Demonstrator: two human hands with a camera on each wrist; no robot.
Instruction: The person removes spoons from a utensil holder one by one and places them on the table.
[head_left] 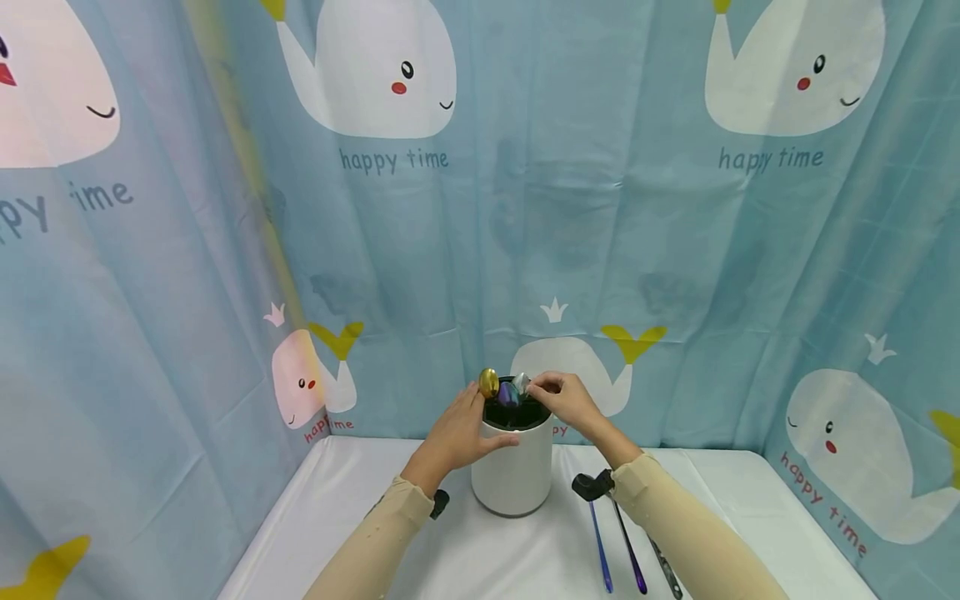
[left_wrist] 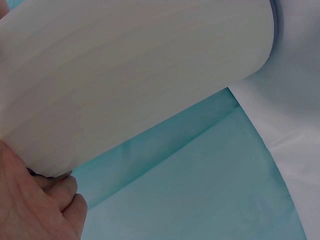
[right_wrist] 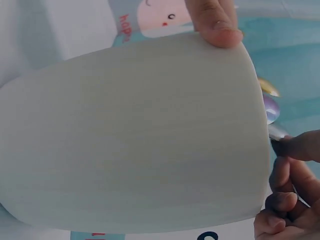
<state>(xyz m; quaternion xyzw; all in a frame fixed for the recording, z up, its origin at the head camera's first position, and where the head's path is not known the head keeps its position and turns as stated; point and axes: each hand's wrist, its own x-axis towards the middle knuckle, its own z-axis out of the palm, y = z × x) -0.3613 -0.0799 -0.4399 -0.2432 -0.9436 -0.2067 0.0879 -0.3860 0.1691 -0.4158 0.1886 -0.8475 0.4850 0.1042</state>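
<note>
A white cylindrical utensil holder [head_left: 512, 475] with a dark inside stands upright on the table. My left hand [head_left: 457, 429] holds it near the rim, thumb across the front and fingers along the left side. Heads of a gold spoon [head_left: 489, 383], a purple spoon [head_left: 508, 395] and a silver spoon [head_left: 521, 382] show at its mouth. At the right side of the rim, my right hand [head_left: 566, 400] pinches the silver spoon between thumb and fingertips. The spoons' lower parts are hidden inside the holder. In the right wrist view the silver spoon [right_wrist: 277, 132] shows beside the thumb.
On the white table [head_left: 480, 567], to the right of the holder, lie a blue handle [head_left: 602, 546], a purple handle [head_left: 630, 546] and a dark patterned handle [head_left: 665, 569]. The right forearm covers their far ends. A light blue whale-print curtain [head_left: 480, 250] surrounds the table.
</note>
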